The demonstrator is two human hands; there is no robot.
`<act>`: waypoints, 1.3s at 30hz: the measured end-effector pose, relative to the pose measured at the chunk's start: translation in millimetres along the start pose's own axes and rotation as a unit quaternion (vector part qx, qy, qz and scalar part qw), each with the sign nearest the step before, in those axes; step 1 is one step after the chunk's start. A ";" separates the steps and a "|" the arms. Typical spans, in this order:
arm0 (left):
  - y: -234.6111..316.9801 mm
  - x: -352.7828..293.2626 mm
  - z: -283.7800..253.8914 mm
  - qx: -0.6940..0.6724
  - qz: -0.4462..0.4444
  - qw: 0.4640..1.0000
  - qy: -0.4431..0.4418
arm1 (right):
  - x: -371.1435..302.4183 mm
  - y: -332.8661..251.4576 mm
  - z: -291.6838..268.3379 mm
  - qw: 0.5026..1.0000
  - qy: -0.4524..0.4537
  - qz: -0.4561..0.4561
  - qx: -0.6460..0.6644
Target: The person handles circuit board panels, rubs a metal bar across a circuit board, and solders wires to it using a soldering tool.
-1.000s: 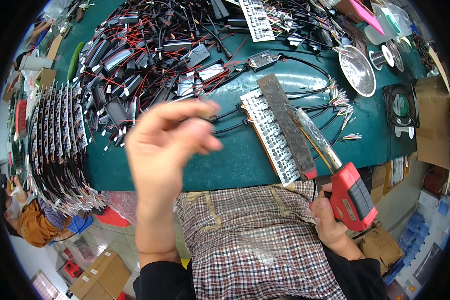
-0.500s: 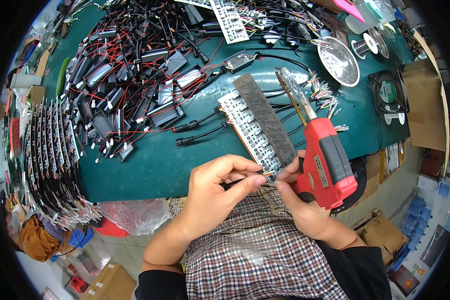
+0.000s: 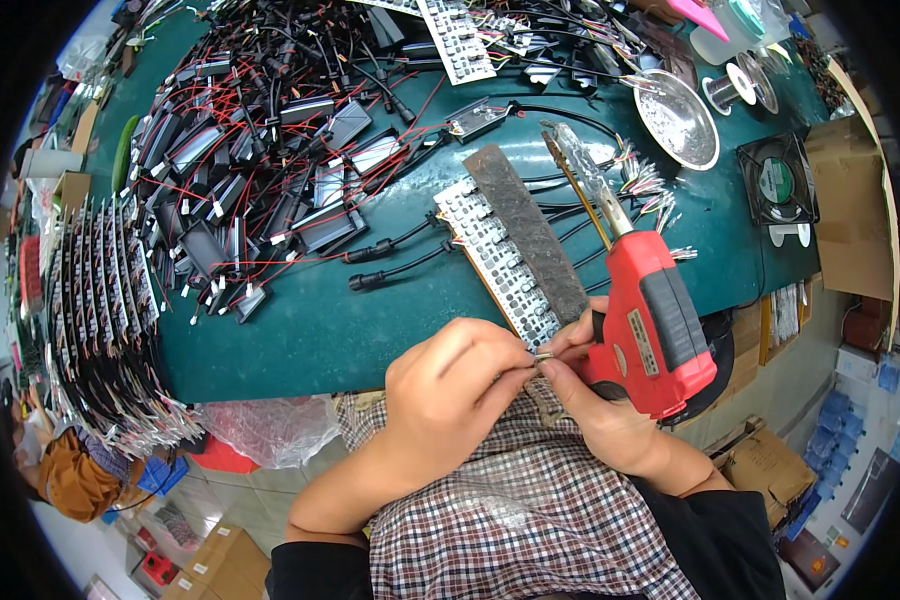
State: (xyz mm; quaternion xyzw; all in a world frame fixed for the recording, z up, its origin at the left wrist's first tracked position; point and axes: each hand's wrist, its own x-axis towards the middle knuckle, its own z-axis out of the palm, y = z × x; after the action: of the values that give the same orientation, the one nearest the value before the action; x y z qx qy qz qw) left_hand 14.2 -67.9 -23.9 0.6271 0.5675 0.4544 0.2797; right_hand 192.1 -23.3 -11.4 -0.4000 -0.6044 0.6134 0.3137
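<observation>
My right hand is wrapped round a red and black soldering gun, whose metal tip and thin brass-coloured tube point away from me. The thumb and fingertips of that hand also pinch at something small beside the near end of a white circuit board strip. My left hand is closed there too, its fingertips meeting the right ones at short wire ends that are mostly hidden. A dark, rough flat bar lies along the board's right side. Black cables with plugs join the board's left edge.
A pile of black housings with red wires covers the table's left and back. Stacked wired board strips hang at the left edge. A metal bowl, a solder spool and a small fan stand at the right.
My left hand has shifted slightly right and turned, so its fingertips now meet my right fingertips. The coloured wire ends seen before are now mostly covered. The gun has barely moved.
</observation>
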 end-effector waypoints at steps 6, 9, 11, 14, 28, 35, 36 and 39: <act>10.1 0.0 5.5 -0.122 -0.119 0.985 0.025 | 1.1 -0.1 0.4 0.999 0.022 -0.028 -0.007; 7.2 -5.7 4.5 -0.123 -0.122 0.985 -0.023 | -0.4 -0.7 1.2 0.999 0.034 -0.030 -0.001; 3.5 -13.7 11.3 -0.203 -0.163 0.965 -0.012 | -1.7 -1.3 3.0 0.999 0.039 -0.024 0.006; 3.5 -24.4 22.5 -0.379 -0.241 0.893 0.015 | -3.1 -1.7 6.4 0.997 0.047 -0.024 0.049; 7.6 -28.9 40.9 -0.520 -0.301 0.796 0.077 | -8.9 5.4 8.8 0.996 0.078 -0.044 0.009; 4.5 -28.8 41.2 -0.507 -0.321 0.795 0.093 | -6.6 -1.4 3.4 0.990 0.031 -0.048 -0.128; 4.6 -28.5 41.2 -0.508 -0.322 0.793 0.096 | -6.1 -1.8 3.0 0.989 0.024 -0.052 -0.137; 4.6 -27.5 40.6 -0.511 -0.329 0.789 0.093 | -6.7 0.0 5.4 0.989 0.021 -0.054 -0.139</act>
State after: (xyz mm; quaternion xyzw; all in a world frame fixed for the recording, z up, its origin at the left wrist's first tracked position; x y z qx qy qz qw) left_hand 53.9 -88.7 -44.3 0.1226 0.4480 0.6142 0.6380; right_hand 190.7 -31.7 -10.9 -0.4195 -0.6974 0.4973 0.3005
